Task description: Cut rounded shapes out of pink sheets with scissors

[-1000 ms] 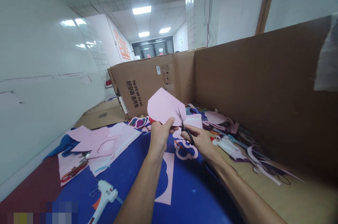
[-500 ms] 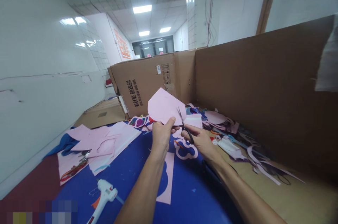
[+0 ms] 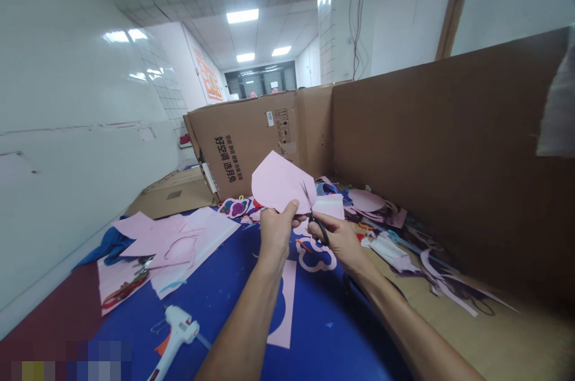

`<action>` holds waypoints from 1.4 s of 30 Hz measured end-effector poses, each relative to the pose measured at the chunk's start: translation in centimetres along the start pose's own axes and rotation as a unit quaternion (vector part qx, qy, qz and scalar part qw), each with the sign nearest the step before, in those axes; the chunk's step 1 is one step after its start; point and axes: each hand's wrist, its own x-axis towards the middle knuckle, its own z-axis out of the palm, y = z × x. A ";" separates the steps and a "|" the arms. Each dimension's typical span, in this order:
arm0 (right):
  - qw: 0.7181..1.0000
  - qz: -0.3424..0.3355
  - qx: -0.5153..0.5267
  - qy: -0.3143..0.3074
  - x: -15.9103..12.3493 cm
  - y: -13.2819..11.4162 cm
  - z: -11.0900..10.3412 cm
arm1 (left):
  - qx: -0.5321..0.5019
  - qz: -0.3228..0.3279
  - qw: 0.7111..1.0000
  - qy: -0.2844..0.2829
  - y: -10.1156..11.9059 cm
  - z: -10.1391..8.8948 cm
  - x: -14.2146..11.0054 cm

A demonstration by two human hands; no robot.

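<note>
My left hand point(image 3: 275, 231) pinches the lower edge of a pink paper shape point(image 3: 281, 182) and holds it up above the blue table surface point(image 3: 224, 297). My right hand point(image 3: 340, 240) is closed round the black handles of small scissors point(image 3: 314, 216), whose blades are at the right edge of the pink paper. Both hands hover over a white cloud-shaped cutout point(image 3: 314, 258) lying on the blue surface.
A white glue gun point(image 3: 177, 333) lies at the lower left. Pink sheets point(image 3: 171, 243) and offcuts spread to the left; colourful paper scraps point(image 3: 395, 237) pile on the right. Tall cardboard walls point(image 3: 449, 153) and a printed cardboard box point(image 3: 247, 141) close off the back and right.
The scissor blades have sunk further into the pink paper's right edge. Both hands stay almost in place.
</note>
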 end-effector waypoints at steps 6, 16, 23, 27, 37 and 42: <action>1.000 -0.004 -0.006 0.002 -0.1 -0.2 0.0 | -0.005 -0.001 1.000 -0.001 0.1 0.0 0.0; 1.000 0.005 0.012 0.007 0.0 0.3 0.0 | -0.006 -0.005 1.000 -0.008 0.0 -0.1 0.1; 1.000 0.008 -0.007 0.018 0.0 0.1 0.0 | 0.000 -0.007 1.000 -0.014 0.3 -0.1 -0.1; 1.000 -0.002 -0.005 0.005 0.0 -0.4 0.0 | 0.005 -0.008 1.000 -0.013 0.4 -0.1 -0.1; 1.000 -0.004 -0.016 0.005 0.0 0.0 -0.1 | 0.006 -0.006 1.000 -0.013 0.3 -0.1 -0.1; 1.000 0.001 0.001 -0.005 0.0 -0.1 0.0 | 0.005 -0.003 1.000 -0.013 0.3 -0.2 -0.1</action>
